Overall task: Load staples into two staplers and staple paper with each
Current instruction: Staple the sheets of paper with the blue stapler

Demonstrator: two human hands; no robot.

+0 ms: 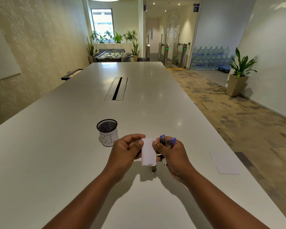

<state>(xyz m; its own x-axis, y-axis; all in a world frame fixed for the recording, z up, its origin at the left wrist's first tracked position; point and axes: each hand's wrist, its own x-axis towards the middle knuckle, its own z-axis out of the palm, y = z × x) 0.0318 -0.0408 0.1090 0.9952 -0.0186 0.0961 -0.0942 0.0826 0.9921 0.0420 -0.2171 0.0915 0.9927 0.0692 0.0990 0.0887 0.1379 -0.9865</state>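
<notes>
A small white piece of paper (148,152) hangs between both hands above the white table (73,146). My left hand (126,150) pinches its left top edge. My right hand (169,152) grips a blue stapler (167,140) upright, its thumb against the paper's right edge. A dark object (153,168) with a yellow part peeks out below the paper; I cannot tell if it is the second stapler. A white sheet of paper (224,163) lies flat on the table to the right.
A black mesh cup (107,129) with a paper label reading "BIN" stands just left of and beyond my hands. A cable slot (116,88) runs along the table's middle. The table's right edge borders carpeted floor.
</notes>
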